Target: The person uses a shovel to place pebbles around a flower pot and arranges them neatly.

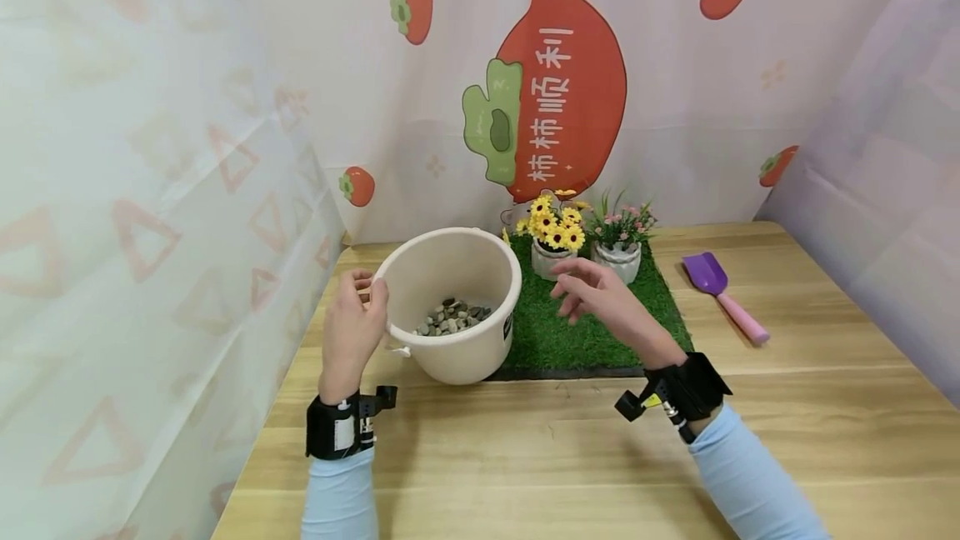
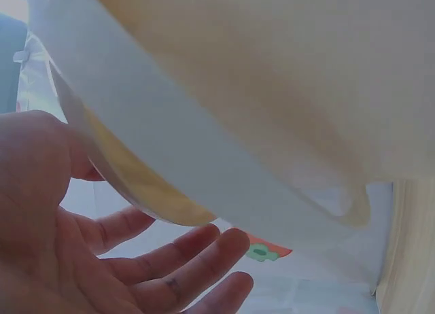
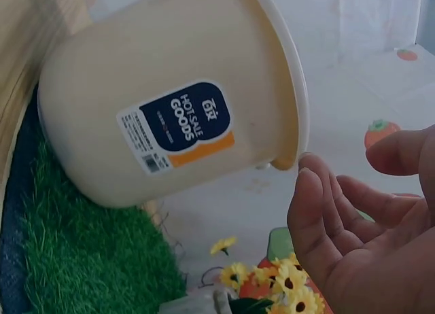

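A cream plastic bucket [image 1: 459, 357] stands at the left edge of the turf mat, with grey and brown pebbles [image 1: 453, 317] at its bottom. My left hand [image 1: 354, 327] is at the bucket's left rim, thumb right by the edge and the other fingers loosely spread outside it. Over the turf, to the right of the bucket, my right hand [image 1: 607, 302] hovers with relaxed, slightly bent fingers and nothing in them. The right wrist view shows a dark blue label [image 3: 180, 124] on the bucket's side, with that hand's fingertips near the rim.
The green turf mat [image 1: 592, 348] lies on the wooden table [image 1: 510, 457]. At its back are a pot of yellow flowers [image 1: 555, 232] and a pot of pink flowers [image 1: 618, 244]. A purple scoop with a pink handle [image 1: 723, 297] lies to the right. Printed curtains [image 1: 337, 65] surround the table.
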Action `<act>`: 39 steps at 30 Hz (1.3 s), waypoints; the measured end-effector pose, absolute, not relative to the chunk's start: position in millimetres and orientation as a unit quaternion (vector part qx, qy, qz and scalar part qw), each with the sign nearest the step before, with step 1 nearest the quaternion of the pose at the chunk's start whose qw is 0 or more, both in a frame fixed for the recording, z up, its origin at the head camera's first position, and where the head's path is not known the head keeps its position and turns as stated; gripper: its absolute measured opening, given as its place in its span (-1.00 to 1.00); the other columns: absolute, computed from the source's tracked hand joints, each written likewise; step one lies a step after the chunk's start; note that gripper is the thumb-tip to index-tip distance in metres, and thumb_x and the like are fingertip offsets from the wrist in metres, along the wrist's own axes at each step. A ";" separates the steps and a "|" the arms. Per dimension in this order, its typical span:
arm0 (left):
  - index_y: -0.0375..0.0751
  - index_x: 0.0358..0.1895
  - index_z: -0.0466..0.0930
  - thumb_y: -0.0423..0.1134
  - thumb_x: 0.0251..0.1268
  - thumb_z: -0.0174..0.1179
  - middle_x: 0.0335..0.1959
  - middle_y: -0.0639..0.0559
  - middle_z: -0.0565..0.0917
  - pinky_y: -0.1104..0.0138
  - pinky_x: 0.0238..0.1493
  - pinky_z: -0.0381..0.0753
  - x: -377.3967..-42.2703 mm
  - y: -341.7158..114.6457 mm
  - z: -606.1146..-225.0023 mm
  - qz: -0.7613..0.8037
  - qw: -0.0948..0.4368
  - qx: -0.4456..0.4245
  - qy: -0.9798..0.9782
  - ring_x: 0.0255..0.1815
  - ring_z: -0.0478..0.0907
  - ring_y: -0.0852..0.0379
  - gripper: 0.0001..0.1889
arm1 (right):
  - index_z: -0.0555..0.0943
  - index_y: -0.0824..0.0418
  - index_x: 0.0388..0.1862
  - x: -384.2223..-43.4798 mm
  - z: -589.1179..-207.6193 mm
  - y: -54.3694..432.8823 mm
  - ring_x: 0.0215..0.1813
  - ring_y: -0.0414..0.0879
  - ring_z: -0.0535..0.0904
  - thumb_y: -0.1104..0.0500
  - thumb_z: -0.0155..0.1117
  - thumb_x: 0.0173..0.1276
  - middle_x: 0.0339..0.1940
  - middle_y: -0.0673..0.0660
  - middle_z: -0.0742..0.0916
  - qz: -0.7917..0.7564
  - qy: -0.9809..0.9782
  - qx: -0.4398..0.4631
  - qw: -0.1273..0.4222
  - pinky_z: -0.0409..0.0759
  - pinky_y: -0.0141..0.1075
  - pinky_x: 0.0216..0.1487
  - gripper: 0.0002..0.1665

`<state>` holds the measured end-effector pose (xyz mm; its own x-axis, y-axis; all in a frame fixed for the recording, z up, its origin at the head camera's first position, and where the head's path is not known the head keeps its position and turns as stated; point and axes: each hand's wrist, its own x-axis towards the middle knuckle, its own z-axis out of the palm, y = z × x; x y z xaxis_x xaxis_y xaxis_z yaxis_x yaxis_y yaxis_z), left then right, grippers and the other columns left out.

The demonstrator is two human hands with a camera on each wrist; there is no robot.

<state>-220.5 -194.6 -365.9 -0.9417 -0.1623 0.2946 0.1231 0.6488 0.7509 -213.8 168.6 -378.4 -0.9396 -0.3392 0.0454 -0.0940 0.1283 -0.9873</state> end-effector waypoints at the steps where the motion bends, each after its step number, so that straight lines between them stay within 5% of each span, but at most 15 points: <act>1: -0.26 0.25 0.37 0.04 0.47 -0.10 0.18 -0.24 0.58 -0.03 0.02 0.64 -221.9 -195.4 -365.0 -0.416 0.174 0.011 -0.893 0.11 0.63 -0.17 -0.50 | 0.34 0.11 0.36 -213.9 -378.9 170.1 -0.12 0.02 0.62 -0.15 0.04 0.50 0.12 0.34 0.54 -0.642 0.747 -0.145 0.097 0.63 -0.07 -0.05 -0.41; 11: -0.31 0.20 0.40 -0.03 0.46 -0.07 0.16 -0.29 0.53 -0.06 0.10 0.58 -233.4 -200.2 -351.0 -0.399 0.214 -0.003 -0.891 0.13 0.60 -0.22 -0.54 | 0.28 0.21 0.41 -217.1 -390.2 206.7 -0.05 0.14 0.61 -0.21 0.02 0.48 0.10 0.29 0.56 -0.622 0.767 -0.137 0.077 0.62 0.03 -0.02 -0.28; 18: -0.27 0.19 0.41 -0.01 0.45 -0.05 0.16 -0.26 0.51 -0.04 0.09 0.59 -241.3 -200.4 -350.1 -0.404 0.206 0.002 -0.891 0.14 0.60 -0.20 -0.55 | 0.31 0.12 0.43 -249.2 -433.0 258.3 -0.06 0.07 0.64 -0.03 0.01 0.54 0.07 0.15 0.63 -0.666 0.711 -0.218 0.061 0.64 -0.07 -0.14 -0.44; 23: -0.26 0.21 0.41 -0.01 0.46 -0.06 0.18 -0.26 0.51 -0.04 0.14 0.55 -247.1 -200.1 -355.0 -0.409 0.184 0.006 -0.894 0.16 0.60 -0.19 -0.55 | 0.25 0.16 0.48 -257.7 -447.2 293.6 -0.04 0.04 0.65 0.07 -0.03 0.57 0.12 0.20 0.62 -0.660 0.724 -0.190 0.061 0.64 -0.06 -0.10 -0.44; 29: -0.28 0.17 0.42 0.00 0.47 -0.05 0.16 -0.24 0.51 -0.04 0.12 0.56 -251.4 -202.7 -358.2 -0.401 0.192 -0.005 -0.896 0.12 0.62 -0.20 -0.56 | 0.22 0.07 0.50 -268.3 -478.0 323.2 0.00 0.10 0.64 -0.10 0.00 0.53 0.14 0.18 0.62 -0.619 0.777 -0.106 0.050 0.66 -0.06 -0.09 -0.35; 36: -0.29 0.22 0.40 0.01 0.48 -0.08 0.19 -0.28 0.51 -0.06 0.12 0.54 -255.3 -202.2 -362.8 -0.391 0.170 -0.004 -0.905 0.11 0.61 -0.23 -0.52 | 0.27 0.21 0.41 -224.7 -423.6 304.3 -0.12 0.04 0.66 -0.14 0.00 0.52 -0.05 0.09 0.67 -0.591 0.802 -0.085 0.032 0.68 -0.10 -0.19 -0.35; 39: -0.30 0.24 0.39 0.01 0.49 -0.08 0.19 -0.29 0.50 -0.06 0.12 0.55 -256.1 -201.9 -364.8 -0.393 0.161 -0.005 -0.905 0.11 0.61 -0.24 -0.51 | 0.28 0.20 0.38 -207.9 -402.8 297.0 -0.21 -0.16 0.66 -0.10 -0.01 0.53 -0.14 -0.06 0.67 -0.585 0.808 -0.058 0.032 0.68 -0.18 -0.21 -0.40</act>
